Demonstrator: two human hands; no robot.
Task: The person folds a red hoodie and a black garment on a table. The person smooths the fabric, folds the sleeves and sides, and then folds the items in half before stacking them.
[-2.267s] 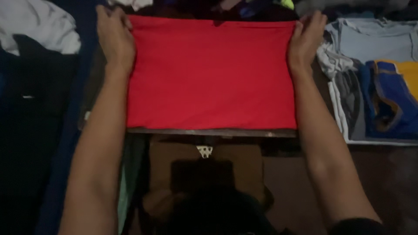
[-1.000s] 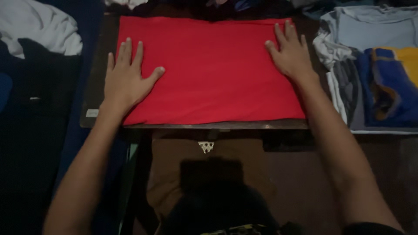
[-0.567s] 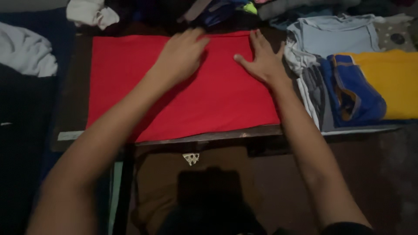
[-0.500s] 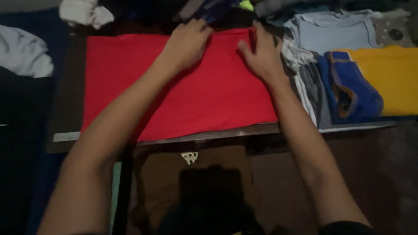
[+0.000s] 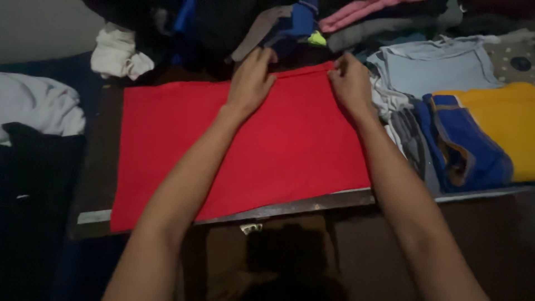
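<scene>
Red cloth flat on table, both hands pinching its far edge; soft, light, floppy — probably best held at corners.

cloth: plain red | shirt: pale blue | garment: yellow with blue, seemingly

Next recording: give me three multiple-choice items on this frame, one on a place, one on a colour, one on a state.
1. Where are both hands?
A. at the cloth's far edge
B. at its near edge
C. off the table

2. What colour is the flat cloth?
A. blue
B. red
C. white

3. How does the cloth lie?
A. crumpled in a heap
B. hanging in the air
C. spread flat

Key: 1 A, the left hand and right hand pinch the far edge; 2 B, the red cloth shows it; 3 C, it lies smooth on the table.
</scene>
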